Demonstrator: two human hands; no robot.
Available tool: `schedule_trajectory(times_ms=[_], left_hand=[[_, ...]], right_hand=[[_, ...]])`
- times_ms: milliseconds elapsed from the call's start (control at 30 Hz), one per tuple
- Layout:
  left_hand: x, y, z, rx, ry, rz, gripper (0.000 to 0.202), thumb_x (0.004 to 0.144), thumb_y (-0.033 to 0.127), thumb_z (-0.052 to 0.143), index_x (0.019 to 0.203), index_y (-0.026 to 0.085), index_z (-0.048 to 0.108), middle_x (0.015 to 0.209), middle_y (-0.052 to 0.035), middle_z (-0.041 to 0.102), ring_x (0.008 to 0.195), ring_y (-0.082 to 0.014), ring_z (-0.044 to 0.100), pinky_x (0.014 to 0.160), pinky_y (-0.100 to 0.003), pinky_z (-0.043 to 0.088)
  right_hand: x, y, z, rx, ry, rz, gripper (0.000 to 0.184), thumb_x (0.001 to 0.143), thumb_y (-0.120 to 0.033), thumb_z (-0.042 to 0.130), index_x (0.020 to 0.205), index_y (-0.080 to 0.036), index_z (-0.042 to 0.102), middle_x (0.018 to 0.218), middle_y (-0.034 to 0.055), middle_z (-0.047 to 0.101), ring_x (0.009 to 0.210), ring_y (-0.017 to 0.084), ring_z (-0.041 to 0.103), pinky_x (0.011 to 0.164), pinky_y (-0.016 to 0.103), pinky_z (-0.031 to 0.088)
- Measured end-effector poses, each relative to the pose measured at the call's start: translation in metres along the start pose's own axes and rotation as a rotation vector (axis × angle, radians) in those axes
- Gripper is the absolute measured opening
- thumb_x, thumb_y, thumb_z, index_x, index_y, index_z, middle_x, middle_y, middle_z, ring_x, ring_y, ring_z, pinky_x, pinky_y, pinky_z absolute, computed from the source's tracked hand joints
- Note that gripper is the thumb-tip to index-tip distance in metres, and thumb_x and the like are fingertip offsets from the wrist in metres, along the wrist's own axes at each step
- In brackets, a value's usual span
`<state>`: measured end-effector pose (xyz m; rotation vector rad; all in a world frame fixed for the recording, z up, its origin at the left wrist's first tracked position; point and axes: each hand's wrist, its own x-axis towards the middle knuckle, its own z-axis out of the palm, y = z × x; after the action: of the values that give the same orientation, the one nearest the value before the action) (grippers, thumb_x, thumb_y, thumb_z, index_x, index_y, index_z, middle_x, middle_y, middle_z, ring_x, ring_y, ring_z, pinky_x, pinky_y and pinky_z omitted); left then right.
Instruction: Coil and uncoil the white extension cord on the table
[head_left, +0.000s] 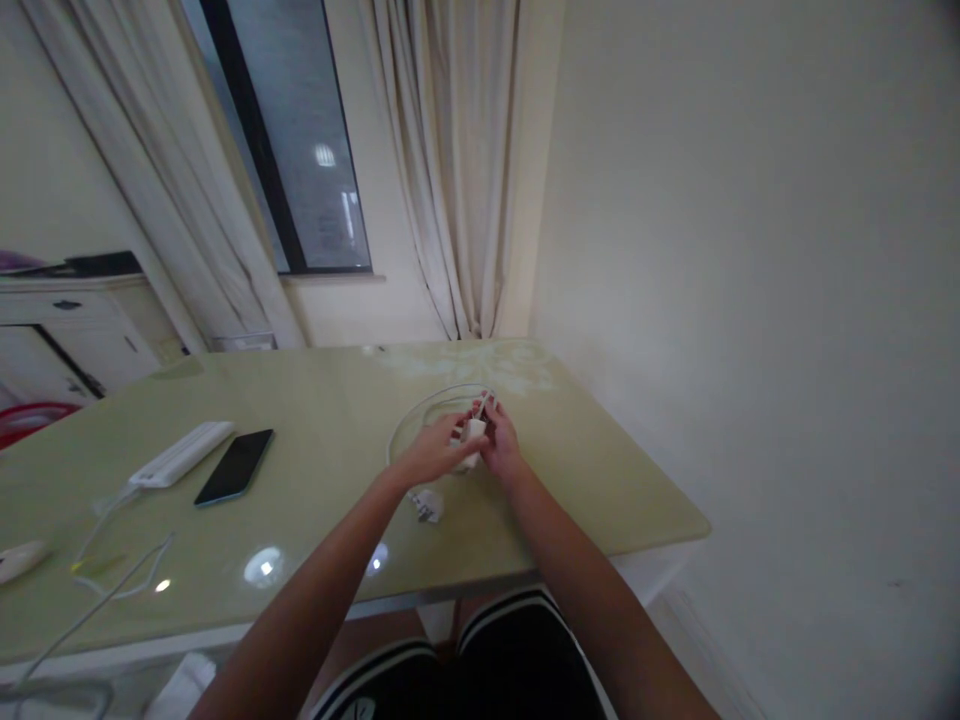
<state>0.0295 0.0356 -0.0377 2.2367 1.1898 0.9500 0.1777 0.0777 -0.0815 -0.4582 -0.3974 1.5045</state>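
Note:
Both hands meet over the table, around a small white block that looks like a charger. My left hand grips it from the left side, fingers bent. From the right, my right hand closes on it too, with a bit of white cable showing at its fingertips. That cable loops out to the left on the tabletop. Just below my left hand lies a white plug-like piece with shiny parts. The fingers partly hide the block, and how the cable joins it cannot be made out.
Left on the greenish table lie a black phone and a white power strip with its cord. A white rounded object is at the far left. A wall stands beyond the table's right edge.

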Motion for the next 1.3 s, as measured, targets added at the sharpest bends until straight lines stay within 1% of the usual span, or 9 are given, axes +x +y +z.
schedule_trajectory(times_ms=[133, 267, 333, 533, 600, 767, 967, 1167, 1300], left_hand=[[0.000, 0.010, 0.014, 0.047, 0.045, -0.046, 0.061, 0.076, 0.038, 0.071, 0.132, 0.017, 0.058, 0.122, -0.0161, 0.067, 0.098, -0.0273, 0.069, 0.083, -0.038, 0.055], [0.007, -0.008, -0.013, -0.102, 0.222, -0.227, 0.047, 0.089, 0.038, 0.057, 0.129, 0.014, 0.055, 0.111, -0.0120, 0.070, 0.087, -0.0218, 0.067, 0.075, -0.034, 0.054], [0.011, -0.018, -0.026, -0.011, 0.265, -0.196, 0.039, 0.091, 0.037, 0.056, 0.123, 0.015, 0.059, 0.108, -0.0111, 0.070, 0.092, -0.0232, 0.066, 0.082, -0.037, 0.054], [0.019, -0.023, -0.014, 0.130, -0.017, 0.141, 0.018, 0.082, 0.024, 0.066, 0.099, 0.020, 0.073, 0.103, -0.0089, 0.069, 0.103, -0.0252, 0.062, 0.097, -0.039, 0.051], [0.022, -0.025, -0.003, 0.095, -0.012, 0.135, 0.020, 0.079, 0.021, 0.068, 0.098, 0.019, 0.074, 0.100, -0.0089, 0.069, 0.100, -0.0251, 0.063, 0.094, -0.039, 0.052], [0.028, -0.050, -0.002, -0.100, 0.221, 0.038, 0.051, 0.069, 0.031, 0.080, 0.117, 0.018, 0.069, 0.115, -0.0117, 0.068, 0.107, -0.0261, 0.065, 0.093, -0.040, 0.054], [0.036, -0.081, -0.023, -0.045, 0.327, -0.170, 0.030, 0.079, 0.036, 0.071, 0.101, 0.015, 0.072, 0.095, -0.0093, 0.072, 0.091, -0.0239, 0.067, 0.086, -0.039, 0.055], [0.040, -0.062, 0.005, 0.129, 0.118, -0.003, 0.022, 0.081, 0.028, 0.070, 0.099, 0.016, 0.073, 0.102, -0.0113, 0.068, 0.091, -0.0224, 0.066, 0.079, -0.033, 0.056], [0.037, -0.053, 0.018, 0.223, 0.003, 0.117, 0.034, 0.079, 0.015, 0.067, 0.112, 0.018, 0.071, 0.108, -0.0112, 0.067, 0.101, -0.0239, 0.066, 0.092, -0.037, 0.054]], right_hand=[[0.000, -0.003, 0.002, -0.148, -0.019, -0.072, 0.022, 0.078, -0.026, 0.076, 0.097, -0.022, 0.066, 0.086, -0.0017, 0.071, 0.075, 0.012, 0.066, 0.073, 0.024, 0.055], [-0.002, -0.007, 0.003, -0.644, 0.039, -0.356, 0.027, 0.086, -0.044, 0.068, 0.089, -0.018, 0.070, 0.084, 0.0031, 0.067, 0.077, 0.014, 0.060, 0.073, 0.025, 0.049], [-0.009, -0.008, 0.005, -0.879, -0.008, -0.574, 0.031, 0.091, -0.048, 0.061, 0.089, -0.018, 0.071, 0.088, 0.0045, 0.064, 0.081, 0.015, 0.057, 0.075, 0.027, 0.048], [-0.034, -0.004, 0.014, -1.225, -0.322, -0.928, 0.023, 0.097, -0.039, 0.057, 0.097, -0.020, 0.069, 0.111, 0.0084, 0.063, 0.108, 0.021, 0.055, 0.100, 0.035, 0.041], [-0.036, -0.005, 0.015, -1.269, -0.341, -0.932, 0.022, 0.097, -0.038, 0.057, 0.102, -0.020, 0.070, 0.116, 0.0084, 0.064, 0.112, 0.022, 0.055, 0.103, 0.036, 0.038], [-0.026, -0.007, 0.011, -1.248, -0.275, -0.820, 0.030, 0.101, -0.039, 0.050, 0.112, -0.021, 0.072, 0.109, 0.0065, 0.071, 0.105, 0.020, 0.061, 0.099, 0.034, 0.042], [-0.014, -0.004, 0.006, -1.105, -0.159, -0.788, 0.030, 0.099, -0.041, 0.054, 0.107, -0.022, 0.075, 0.114, 0.0069, 0.071, 0.110, 0.020, 0.061, 0.100, 0.033, 0.043], [-0.019, 0.000, 0.008, -1.123, -0.223, -0.794, 0.026, 0.096, -0.040, 0.057, 0.098, -0.020, 0.073, 0.104, 0.0073, 0.068, 0.103, 0.019, 0.060, 0.095, 0.031, 0.044], [-0.021, 0.000, 0.009, -1.147, -0.220, -0.803, 0.026, 0.096, -0.040, 0.055, 0.091, -0.019, 0.070, 0.100, 0.0071, 0.067, 0.100, 0.019, 0.059, 0.093, 0.030, 0.044]])
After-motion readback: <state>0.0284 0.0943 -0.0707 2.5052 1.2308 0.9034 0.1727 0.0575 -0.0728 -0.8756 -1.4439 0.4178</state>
